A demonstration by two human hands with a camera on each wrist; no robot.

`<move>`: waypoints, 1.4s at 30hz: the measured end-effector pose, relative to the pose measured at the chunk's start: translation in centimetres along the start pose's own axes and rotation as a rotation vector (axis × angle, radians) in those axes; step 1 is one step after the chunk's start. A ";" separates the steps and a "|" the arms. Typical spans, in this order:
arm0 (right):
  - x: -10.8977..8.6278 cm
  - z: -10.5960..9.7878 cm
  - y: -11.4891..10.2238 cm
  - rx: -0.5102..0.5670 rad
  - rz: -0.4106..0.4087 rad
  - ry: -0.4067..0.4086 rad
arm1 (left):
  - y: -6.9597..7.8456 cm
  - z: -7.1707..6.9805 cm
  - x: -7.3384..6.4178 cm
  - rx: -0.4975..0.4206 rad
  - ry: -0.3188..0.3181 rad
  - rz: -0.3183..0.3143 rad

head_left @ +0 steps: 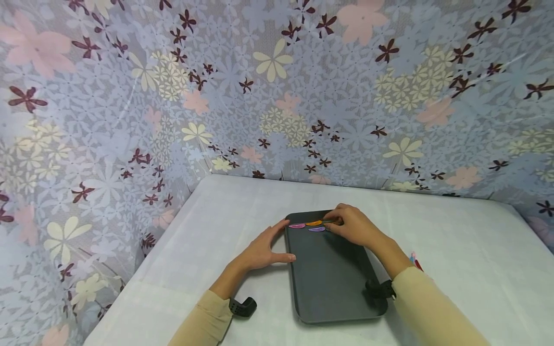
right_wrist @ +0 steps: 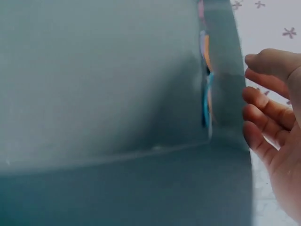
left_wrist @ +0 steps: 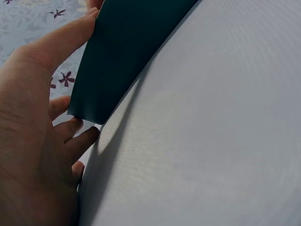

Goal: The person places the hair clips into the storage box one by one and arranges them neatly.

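Observation:
A dark grey tray (head_left: 333, 283) lies on the white-covered table. Along its far wall are a pink hair clip (head_left: 296, 225), an orange hair clip (head_left: 313, 223) and a purple hair clip (head_left: 317, 229). My right hand (head_left: 357, 226) is at the far right corner, its fingers loosely bent beside the clips. In the right wrist view a blue hair clip (right_wrist: 205, 106) lies by the wall, and nothing shows between the fingers. My left hand (head_left: 261, 247) spreads along the left rim, index fingertip at the far left corner and thumb at the side.
Beyond the tray's right side, a few red and light blue pieces (head_left: 415, 261) lie on the table (head_left: 467, 259), partly behind my right forearm. Flowered cloth (head_left: 277, 96) hangs behind the table and along its left side. Each wrist wears a black camera band (head_left: 243, 306).

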State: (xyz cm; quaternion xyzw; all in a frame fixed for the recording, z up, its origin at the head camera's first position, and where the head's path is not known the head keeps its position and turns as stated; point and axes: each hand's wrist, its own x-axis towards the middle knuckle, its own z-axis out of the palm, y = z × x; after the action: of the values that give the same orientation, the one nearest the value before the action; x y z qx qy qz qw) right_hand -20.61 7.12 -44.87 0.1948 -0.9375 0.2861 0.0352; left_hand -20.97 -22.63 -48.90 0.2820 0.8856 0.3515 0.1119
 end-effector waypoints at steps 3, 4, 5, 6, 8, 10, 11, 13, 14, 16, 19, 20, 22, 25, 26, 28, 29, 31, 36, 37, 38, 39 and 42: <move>-0.2 -0.5 0.2 0.020 0.023 0.012 | 0.0 0.0 0.0 -0.006 0.000 0.000; -0.3 -0.6 0.2 0.023 0.030 0.014 | 0.0 0.0 0.0 -0.008 -0.002 -0.001; -0.4 -0.7 0.2 0.022 0.034 0.015 | 0.0 0.0 0.0 -0.008 -0.003 0.001; -0.4 -0.9 0.1 0.030 0.038 0.015 | 0.1 0.0 -0.1 -0.011 -0.004 0.005; -0.4 -1.1 0.1 0.034 0.029 0.007 | 0.2 0.0 -0.1 -0.018 -0.006 0.005; -0.5 -1.5 0.0 0.039 0.018 0.002 | 0.2 -0.1 -0.2 -0.018 -0.008 0.004; -0.5 -1.7 -0.1 0.038 0.013 0.001 | 0.3 -0.1 -0.2 -0.019 -0.009 0.003; -0.6 -2.1 -0.1 0.029 0.005 0.009 | 0.3 0.0 -0.2 -0.019 -0.010 0.002; -0.7 -2.4 0.0 0.025 0.005 0.017 | 0.3 0.0 -0.2 -0.017 -0.011 0.001; -0.9 -2.8 0.1 0.014 0.008 0.028 | 0.4 0.0 -0.2 -0.012 -0.012 0.003; -1.2 -3.3 0.5 0.006 0.008 0.033 | 0.4 0.0 -0.2 -0.015 -0.009 0.000; -1.3 -3.4 0.6 0.004 0.013 0.030 | 0.4 0.0 -0.2 -0.014 -0.009 -0.003; -1.6 -3.6 0.8 0.005 0.026 0.022 | 0.4 0.0 -0.2 -0.017 -0.008 -0.004; -2.1 -3.7 1.4 -0.002 0.048 0.009 | 0.3 -0.1 -0.2 -0.014 -0.008 -0.006; -2.3 -3.8 1.6 -0.003 0.058 0.003 | 0.3 -0.1 -0.3 -0.010 -0.009 -0.003; -2.6 -3.8 1.9 -0.008 0.073 -0.008 | 0.2 -0.1 -0.3 -0.005 -0.009 0.000; -2.8 -3.7 2.1 -0.011 0.080 -0.014 | 0.2 -0.2 -0.4 -0.005 -0.010 -0.001; -3.2 -3.8 2.5 -0.013 0.093 -0.029 | 0.2 -0.2 -0.5 -0.007 -0.011 -0.002; -4.2 -3.9 3.2 -0.021 0.107 -0.051 | 0.2 -0.1 -0.4 -0.021 -0.010 -0.009; -4.4 -4.0 3.4 -0.020 0.106 -0.056 | 0.2 -0.1 -0.4 -0.022 -0.010 -0.009; -4.6 -4.0 3.6 -0.023 0.110 -0.063 | 0.2 -0.1 -0.4 -0.023 -0.010 -0.008; -4.8 -4.0 3.8 -0.021 0.116 -0.070 | 0.2 -0.1 -0.4 -0.025 -0.010 -0.007; -5.4 -3.9 4.3 -0.018 0.128 -0.099 | 0.1 0.0 -0.3 -0.021 -0.012 -0.005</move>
State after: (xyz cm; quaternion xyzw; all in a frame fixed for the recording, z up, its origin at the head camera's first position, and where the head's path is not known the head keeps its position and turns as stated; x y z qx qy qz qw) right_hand -17.49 14.41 -44.81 0.1480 -0.9513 0.2691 -0.0277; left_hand -20.68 -22.78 -48.81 0.2809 0.8819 0.3589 0.1210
